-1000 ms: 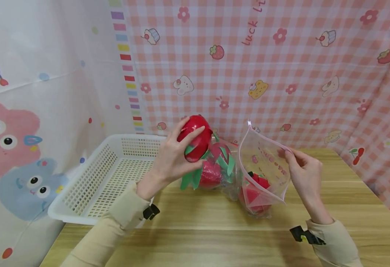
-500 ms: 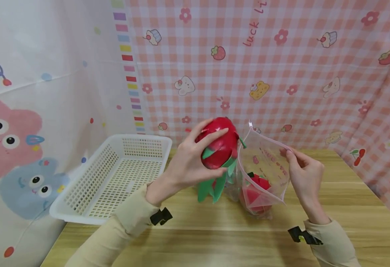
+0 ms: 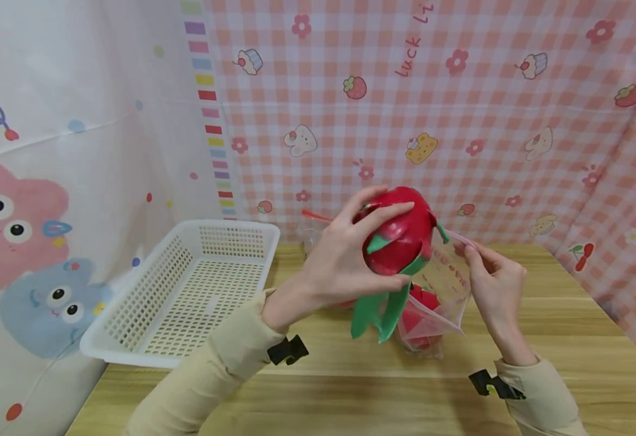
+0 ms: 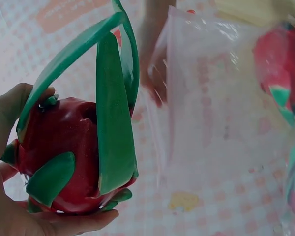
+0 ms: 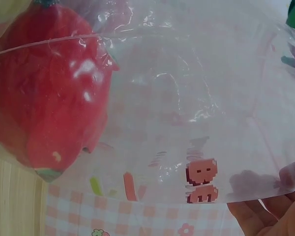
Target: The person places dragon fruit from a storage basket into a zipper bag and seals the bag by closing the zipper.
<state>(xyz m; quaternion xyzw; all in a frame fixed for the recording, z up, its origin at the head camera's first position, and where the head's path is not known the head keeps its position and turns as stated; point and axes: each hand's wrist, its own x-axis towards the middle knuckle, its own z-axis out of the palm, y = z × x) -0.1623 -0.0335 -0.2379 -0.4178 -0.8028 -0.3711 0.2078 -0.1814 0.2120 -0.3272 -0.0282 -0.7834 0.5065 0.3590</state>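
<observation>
My left hand [image 3: 331, 263] grips a red toy dragon fruit [image 3: 402, 233] with long green leaves, fingers spread over its top and thumb below. In the head view the fruit overlaps the mouth of a clear zip bag [image 3: 451, 275] with a pink edge. My right hand [image 3: 496, 281] pinches the bag's right rim between thumb and fingers, so the mouth stands spread. Another dragon fruit [image 5: 54, 93] lies inside at the bag's bottom. In the left wrist view, the held fruit [image 4: 64, 152] is beside the bag [image 4: 206, 118], apart from it.
A white perforated basket [image 3: 86, 339] stands on the left of the wooden table [image 3: 350, 399]. Behind my left hand, mostly hidden, is another clear bag [image 3: 312, 230] with a red edge. A pink checked curtain [image 3: 323, 109] hangs close behind the table.
My left hand has carried the dragon fruit rightward, from above the red-edged bag to the mouth of the pink-edged bag. My right hand has kept its place on the rim.
</observation>
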